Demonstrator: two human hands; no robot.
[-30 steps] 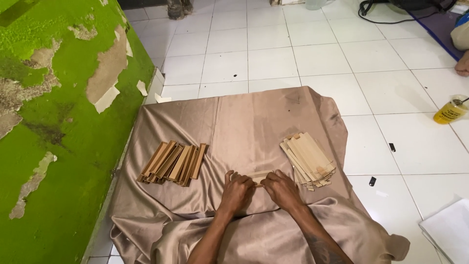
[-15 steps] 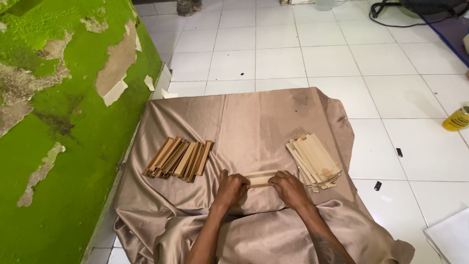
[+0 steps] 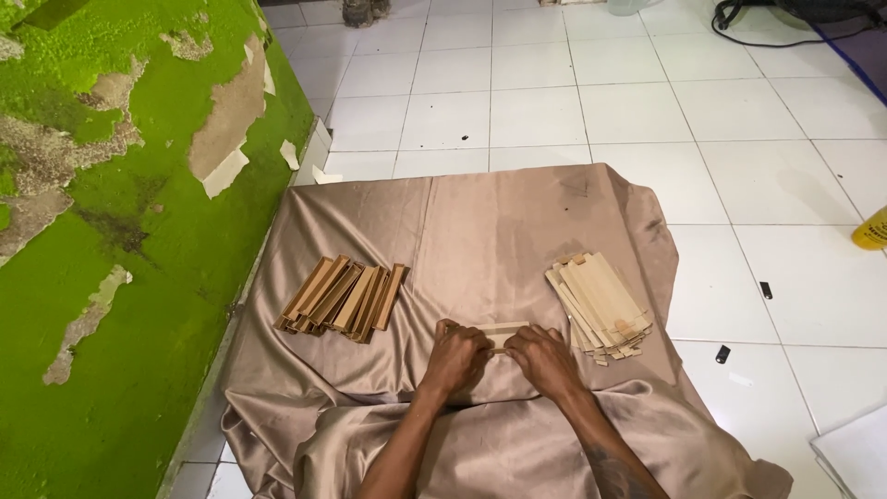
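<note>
Both hands now grip a pale flat strip [image 3: 499, 333] at the near middle of a tan satin cloth [image 3: 499, 222] on the white tiled floor [image 3: 647, 102], the left hand [image 3: 459, 354] and right hand [image 3: 543, 359] closed over its ends. A second ago the hands rested together, the strip barely showing. The folded brown pieces [image 3: 344, 298] and the pale stack [image 3: 599, 303] lie unchanged on either side.

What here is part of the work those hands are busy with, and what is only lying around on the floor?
Part of the work:
- left hand and right hand, both on a pale wooden strip
- pile of brown strips
- pile of pale flat pieces
- tan cloth beneath them

Lying about:
- yellow bottle
- black cable
- small black bits
- white sheet
</note>
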